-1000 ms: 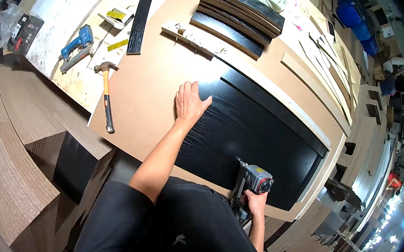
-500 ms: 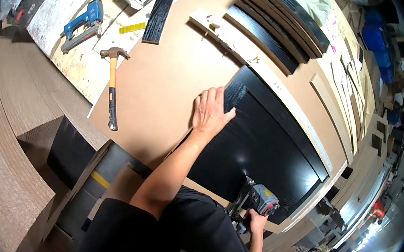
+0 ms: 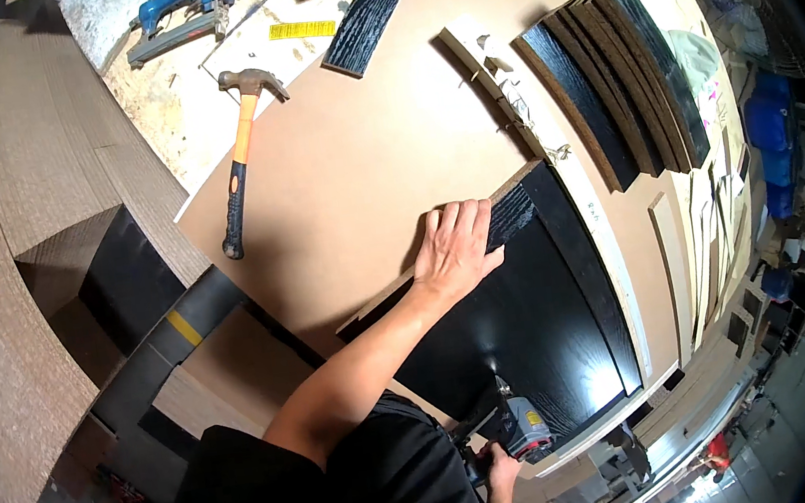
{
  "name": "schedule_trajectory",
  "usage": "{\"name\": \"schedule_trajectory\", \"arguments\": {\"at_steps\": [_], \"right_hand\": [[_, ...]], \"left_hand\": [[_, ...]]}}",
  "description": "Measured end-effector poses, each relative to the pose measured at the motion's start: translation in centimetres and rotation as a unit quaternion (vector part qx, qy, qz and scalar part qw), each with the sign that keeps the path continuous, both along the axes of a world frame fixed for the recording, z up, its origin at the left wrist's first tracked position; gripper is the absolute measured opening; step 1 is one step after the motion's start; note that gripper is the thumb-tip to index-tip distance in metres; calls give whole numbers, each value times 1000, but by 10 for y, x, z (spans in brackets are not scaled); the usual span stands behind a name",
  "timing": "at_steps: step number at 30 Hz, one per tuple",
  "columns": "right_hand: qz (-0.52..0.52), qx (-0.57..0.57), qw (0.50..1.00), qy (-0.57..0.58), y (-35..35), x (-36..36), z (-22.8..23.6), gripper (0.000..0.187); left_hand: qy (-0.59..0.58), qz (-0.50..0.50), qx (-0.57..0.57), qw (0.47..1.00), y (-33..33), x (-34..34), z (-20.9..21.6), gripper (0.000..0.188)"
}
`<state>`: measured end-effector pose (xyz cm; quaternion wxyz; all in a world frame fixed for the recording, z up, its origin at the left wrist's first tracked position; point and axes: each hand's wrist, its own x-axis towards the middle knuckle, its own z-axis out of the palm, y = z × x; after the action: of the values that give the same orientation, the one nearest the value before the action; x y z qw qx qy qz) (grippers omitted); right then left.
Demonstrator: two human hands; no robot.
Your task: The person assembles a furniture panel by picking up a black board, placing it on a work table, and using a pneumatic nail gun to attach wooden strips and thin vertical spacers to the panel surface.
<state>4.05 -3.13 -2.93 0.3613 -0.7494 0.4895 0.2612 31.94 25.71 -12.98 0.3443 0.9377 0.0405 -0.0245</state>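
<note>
A framed black panel (image 3: 530,306) with a wood-grain surface lies in front of me. My left hand (image 3: 453,255) grips its left border near the far corner, the fingers bent over the edge and the thumb on the face. At the panel's near side my right hand (image 3: 497,466) is wrapped around the handle of a nail gun (image 3: 519,426), which has a grey body with red and yellow parts. The tool's narrow nose points over the panel; whether it touches cannot be told. My body partly hides the tool's lower part.
A claw hammer (image 3: 248,155) lies left on brown board (image 3: 342,168), below a blue staple gun (image 3: 183,15) and yellow strip (image 3: 302,30). A black strip (image 3: 375,13) lies beyond. A pale wood rail (image 3: 492,80) and stacked dark strips (image 3: 608,85) lie right. Hollow brown boxes (image 3: 72,257) stand left.
My head view has shifted, so the bench items sit lower and farther right. Both hands keep their places, the left on the panel's border and the right on the nail gun.
</note>
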Motion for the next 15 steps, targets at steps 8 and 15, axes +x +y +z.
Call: {"name": "schedule_trajectory", "arguments": {"at_steps": [8, 15], "right_hand": [[6, 19, 999, -30, 20, 13, 9, 12], [-19, 39, 991, -127, 48, 112, 39, 22]], "left_hand": [[7, -6, 9, 1000, -1, 0, 0, 68], [4, -2, 12, 1000, -1, 0, -2, 69]]}}
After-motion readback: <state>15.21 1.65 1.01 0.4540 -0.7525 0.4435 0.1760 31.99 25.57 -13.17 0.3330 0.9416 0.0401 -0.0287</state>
